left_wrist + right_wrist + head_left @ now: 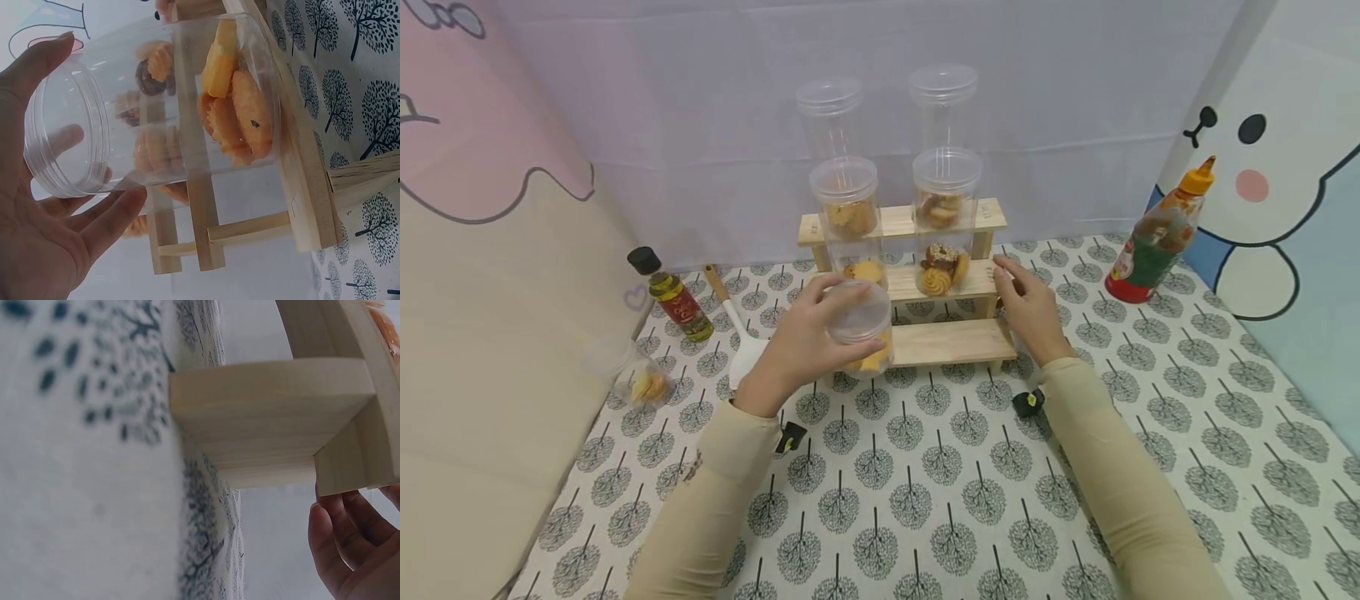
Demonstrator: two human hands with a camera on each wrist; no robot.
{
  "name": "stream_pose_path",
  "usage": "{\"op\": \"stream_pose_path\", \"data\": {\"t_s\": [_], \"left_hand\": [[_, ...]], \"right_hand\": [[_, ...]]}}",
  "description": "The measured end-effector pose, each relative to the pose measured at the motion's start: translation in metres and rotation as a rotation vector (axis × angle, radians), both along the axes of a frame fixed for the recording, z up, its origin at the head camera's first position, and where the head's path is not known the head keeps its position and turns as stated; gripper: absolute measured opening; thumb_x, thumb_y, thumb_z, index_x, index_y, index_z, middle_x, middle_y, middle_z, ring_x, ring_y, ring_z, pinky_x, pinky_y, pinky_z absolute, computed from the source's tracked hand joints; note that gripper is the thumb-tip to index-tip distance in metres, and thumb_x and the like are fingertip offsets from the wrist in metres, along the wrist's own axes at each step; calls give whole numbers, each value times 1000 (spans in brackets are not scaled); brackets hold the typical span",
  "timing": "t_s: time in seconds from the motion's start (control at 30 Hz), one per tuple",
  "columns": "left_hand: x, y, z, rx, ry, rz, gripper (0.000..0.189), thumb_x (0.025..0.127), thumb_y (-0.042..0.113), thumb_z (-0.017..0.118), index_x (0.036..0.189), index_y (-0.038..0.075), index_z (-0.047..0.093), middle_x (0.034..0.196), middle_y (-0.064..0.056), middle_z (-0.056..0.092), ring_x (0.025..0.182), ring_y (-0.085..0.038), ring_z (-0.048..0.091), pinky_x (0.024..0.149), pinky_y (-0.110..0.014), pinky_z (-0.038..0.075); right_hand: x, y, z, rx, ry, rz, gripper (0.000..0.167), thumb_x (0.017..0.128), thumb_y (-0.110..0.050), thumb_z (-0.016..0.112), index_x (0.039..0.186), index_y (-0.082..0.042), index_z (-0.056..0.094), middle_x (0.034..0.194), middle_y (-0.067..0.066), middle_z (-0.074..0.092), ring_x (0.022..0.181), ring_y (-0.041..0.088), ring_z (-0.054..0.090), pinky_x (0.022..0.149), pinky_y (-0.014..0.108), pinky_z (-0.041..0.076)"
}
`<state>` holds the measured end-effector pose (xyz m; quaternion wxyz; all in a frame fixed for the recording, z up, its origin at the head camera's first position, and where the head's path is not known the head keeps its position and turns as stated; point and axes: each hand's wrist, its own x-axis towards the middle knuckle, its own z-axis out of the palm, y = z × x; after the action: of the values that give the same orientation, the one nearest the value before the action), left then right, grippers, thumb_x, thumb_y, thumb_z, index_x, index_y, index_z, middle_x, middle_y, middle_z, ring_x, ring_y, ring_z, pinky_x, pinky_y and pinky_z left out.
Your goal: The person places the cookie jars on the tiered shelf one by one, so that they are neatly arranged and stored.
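My left hand grips a clear lidded jar near its lid, thumb on one side and fingers on the other. Yellow and brown cookies lie in the bottom of that jar. Its base is at the left part of the lowest step of a wooden tiered stand. At the stand's right end is my right hand, its fingertips touching the wood by the middle step. Similar jars stand on the upper steps, including one with a chocolate ring cookie.
On the left are an oil bottle, a white spatula with a wooden handle, and another clear jar with cookies. A red sauce bottle with an orange cap stands at the right. Patterned cloth covers the table.
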<state>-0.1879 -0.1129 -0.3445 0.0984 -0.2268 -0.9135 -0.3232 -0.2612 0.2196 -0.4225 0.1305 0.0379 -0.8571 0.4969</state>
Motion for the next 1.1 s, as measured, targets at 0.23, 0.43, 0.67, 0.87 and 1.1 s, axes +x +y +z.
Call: {"op": "stream_pose_path", "data": {"t_s": [0.23,0.43,0.67,0.87,1.1], "left_hand": [[0,4,0,-15,-16,36,81,72,59,83,143,30,56,147,-7,43,108,-29,61,84,-45,59],[1,5,1,-20,-35,57,82,72,59,82,144,32,54,147,-8,42,109,-31,60,85,-46,59],[1,6,1,-23,-66,86,84,73,63,80,146,33,51,150,-12,40,113,-34,59,86,-50,58],[0,8,-1,-24,-35,96,84,74,63,79,146,30,52,146,-15,42,111,-35,59,85,-50,58],[1,11,-3,-13,-30,113,83,73,63,80,145,31,52,144,-15,42,110,-35,59,83,-49,59]], "right_hand": [[0,0,0,-5,-2,-1,53,101,-59,41,147,-35,50,116,17,70,88,27,67,82,44,55],[-1,0,0,-15,-4,-1,53,100,-61,42,146,-36,51,120,17,69,91,26,67,85,45,55],[0,0,0,-16,6,-2,53,100,-60,42,146,-35,51,119,17,69,92,27,67,86,46,55],[0,0,0,-18,4,3,53,101,-59,42,147,-35,50,117,17,70,90,27,67,83,45,54],[-1,0,-1,-20,-5,1,52,101,-59,42,146,-36,51,123,19,68,96,30,67,88,48,54]]}}
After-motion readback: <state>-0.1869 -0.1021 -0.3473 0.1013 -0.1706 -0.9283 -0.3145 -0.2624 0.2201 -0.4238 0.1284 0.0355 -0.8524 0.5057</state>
